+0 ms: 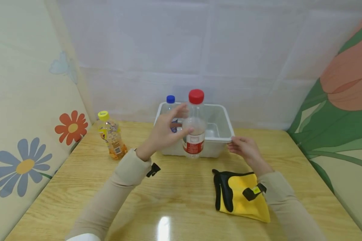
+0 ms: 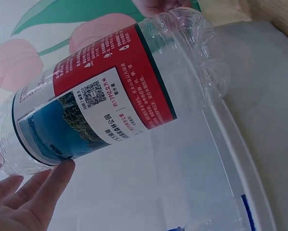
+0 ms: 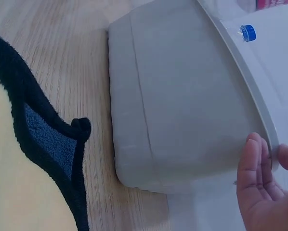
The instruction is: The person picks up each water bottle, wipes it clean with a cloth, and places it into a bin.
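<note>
My left hand (image 1: 164, 132) grips a clear plastic bottle (image 1: 194, 144) with a red cap, upright in front of the light grey plastic bin (image 1: 212, 149) in the head view. In the left wrist view the bottle's red, white and blue label (image 2: 96, 96) faces the camera, and fingertips (image 2: 62, 171) curl against its side. My right hand (image 1: 245, 149) pinches the bin's rim at its right front corner, with thumb and fingers on either side of it in the right wrist view. A blue-capped bottle (image 1: 170, 99) stands inside the bin at the left, partly hidden by my left hand.
Left of the bin, a yellow-capped bottle (image 1: 112, 139) with some orange contents stands on the wooden table (image 1: 175, 197). A yellow and black cloth (image 1: 244, 194) lies near my right forearm. Behind the bin hangs a white sheet (image 1: 244, 60).
</note>
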Available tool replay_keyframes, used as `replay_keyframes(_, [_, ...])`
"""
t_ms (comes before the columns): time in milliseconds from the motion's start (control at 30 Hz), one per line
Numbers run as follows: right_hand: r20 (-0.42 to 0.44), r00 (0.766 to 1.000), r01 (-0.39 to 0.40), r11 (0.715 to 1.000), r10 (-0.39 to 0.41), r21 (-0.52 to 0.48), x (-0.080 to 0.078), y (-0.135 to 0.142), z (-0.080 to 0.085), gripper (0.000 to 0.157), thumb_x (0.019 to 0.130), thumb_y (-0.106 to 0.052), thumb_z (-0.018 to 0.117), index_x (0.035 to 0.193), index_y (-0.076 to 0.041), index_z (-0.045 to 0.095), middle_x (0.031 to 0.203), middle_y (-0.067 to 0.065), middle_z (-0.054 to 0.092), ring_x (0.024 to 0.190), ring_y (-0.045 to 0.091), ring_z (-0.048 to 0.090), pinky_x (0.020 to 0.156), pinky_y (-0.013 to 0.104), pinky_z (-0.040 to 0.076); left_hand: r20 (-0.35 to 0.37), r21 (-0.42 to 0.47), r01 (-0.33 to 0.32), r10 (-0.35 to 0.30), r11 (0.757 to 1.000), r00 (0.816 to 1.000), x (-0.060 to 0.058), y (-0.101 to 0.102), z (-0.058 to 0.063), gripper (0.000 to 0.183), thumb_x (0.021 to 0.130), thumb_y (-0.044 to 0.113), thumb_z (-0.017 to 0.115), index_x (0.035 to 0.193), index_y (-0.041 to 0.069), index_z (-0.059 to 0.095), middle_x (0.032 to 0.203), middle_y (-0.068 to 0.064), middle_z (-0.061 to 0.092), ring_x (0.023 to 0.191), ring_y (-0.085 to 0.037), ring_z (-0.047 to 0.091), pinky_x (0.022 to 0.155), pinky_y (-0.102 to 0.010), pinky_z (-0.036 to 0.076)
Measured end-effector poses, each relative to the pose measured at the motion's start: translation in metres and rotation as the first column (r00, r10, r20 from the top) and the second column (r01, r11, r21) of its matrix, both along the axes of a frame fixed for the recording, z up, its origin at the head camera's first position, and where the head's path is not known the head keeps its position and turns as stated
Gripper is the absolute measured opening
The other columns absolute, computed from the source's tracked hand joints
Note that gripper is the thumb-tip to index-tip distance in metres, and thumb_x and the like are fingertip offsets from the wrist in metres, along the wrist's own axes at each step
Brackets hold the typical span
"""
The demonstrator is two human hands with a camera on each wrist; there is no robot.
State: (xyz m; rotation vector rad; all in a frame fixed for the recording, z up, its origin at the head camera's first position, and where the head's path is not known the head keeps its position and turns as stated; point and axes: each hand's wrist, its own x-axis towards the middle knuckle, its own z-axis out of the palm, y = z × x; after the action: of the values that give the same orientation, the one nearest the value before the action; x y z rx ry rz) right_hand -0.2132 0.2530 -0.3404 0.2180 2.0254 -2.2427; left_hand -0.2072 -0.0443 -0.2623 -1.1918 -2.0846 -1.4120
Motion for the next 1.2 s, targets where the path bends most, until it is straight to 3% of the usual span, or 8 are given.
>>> replay_keyframes(233, [0.012, 1.0, 0.022, 1.0, -0.022, -0.005, -0.001, 0.0, 0.0, 0.015, 0.093, -0.011, 0.051, 0.096, 0.003, 0.051, 0.068, 0.0, 0.065, 0.064, 0.009, 0.063, 0.063, 0.021, 0.055, -0.015, 0.007, -0.038, 0.038, 0.999, 0.999, -0.018, 0.003, 0.021, 0.062, 0.08, 0.007, 0.069, 0.133, -0.004, 0.037, 0.118, -0.022, 0.054, 0.101, -0.027, 0.057, 0.075, -0.029, 0.055])
replay_keyframes(467, [0.009, 1.0, 0.027, 0.999, -0.028, 0.037, -0.001, 0.0, 0.0, 0.02, 0.094, -0.013, 0.05, 0.103, 0.005, 0.049, 0.071, 0.0, 0.065, 0.067, 0.009, 0.064, 0.068, 0.022, 0.055, 0.115, -0.048, -0.099, 0.104, 0.994, 0.988, -0.035, 0.007, 0.038, 0.066, 0.082, 0.014, 0.069, 0.136, 0.001, 0.034, 0.123, -0.018, 0.051, 0.107, -0.026, 0.055, 0.081, -0.03, 0.053])
replay_keyframes(600, [0.002, 1.0, 0.025, 0.999, -0.025, 0.044, 0.0, 0.0, 0.0, 0.018, 0.094, -0.012, 0.049, 0.101, 0.005, 0.05, 0.071, 0.0, 0.064, 0.067, 0.009, 0.063, 0.068, 0.023, 0.055, 0.151, -0.126, -0.149, 0.168, 0.981, 0.974, -0.048, 0.011, 0.045, 0.072, 0.081, 0.019, 0.07, 0.139, 0.005, 0.03, 0.122, -0.015, 0.052, 0.106, -0.024, 0.054, 0.08, -0.028, 0.053])
replay_keyframes(800, [-0.035, 0.999, 0.018, 0.998, -0.016, 0.058, 0.0, 0.002, -0.005, 0.017, 0.092, -0.015, 0.054, 0.095, 0.001, 0.053, 0.071, 0.0, 0.065, 0.067, 0.009, 0.064, 0.068, 0.023, 0.055, 0.154, -0.275, -0.206, 0.255, 0.939, 0.955, -0.068, 0.018, 0.049, 0.079, 0.082, 0.031, 0.068, 0.144, 0.012, 0.023, 0.121, -0.011, 0.049, 0.105, -0.018, 0.051, 0.077, -0.021, 0.051])
replay_keyframes(967, [-0.081, 0.997, -0.011, 1.0, 0.013, 0.02, -0.003, 0.009, -0.013, 0.017, 0.089, -0.018, 0.059, 0.09, -0.002, 0.058, 0.072, 0.002, 0.065, 0.067, 0.011, 0.064, 0.066, 0.024, 0.056, 0.148, -0.343, -0.226, 0.29, 0.912, 0.946, -0.082, 0.024, 0.048, 0.076, 0.082, 0.035, 0.067, 0.143, 0.013, 0.026, 0.122, -0.012, 0.048, 0.105, -0.019, 0.051, 0.081, -0.027, 0.049])
replay_keyframes(1200, [-0.027, 0.999, 0.023, 0.999, -0.022, 0.042, 0.001, 0.001, -0.003, 0.014, 0.093, -0.014, 0.052, 0.092, 0.0, 0.054, 0.069, 0.0, 0.065, 0.066, 0.009, 0.063, 0.066, 0.022, 0.056, 0.198, -0.391, -0.23, 0.325, 0.891, 0.925, -0.094, 0.03, 0.047, 0.07, 0.081, 0.034, 0.069, 0.136, 0.009, 0.034, 0.123, -0.012, 0.049, 0.106, -0.023, 0.051, 0.083, -0.031, 0.049])
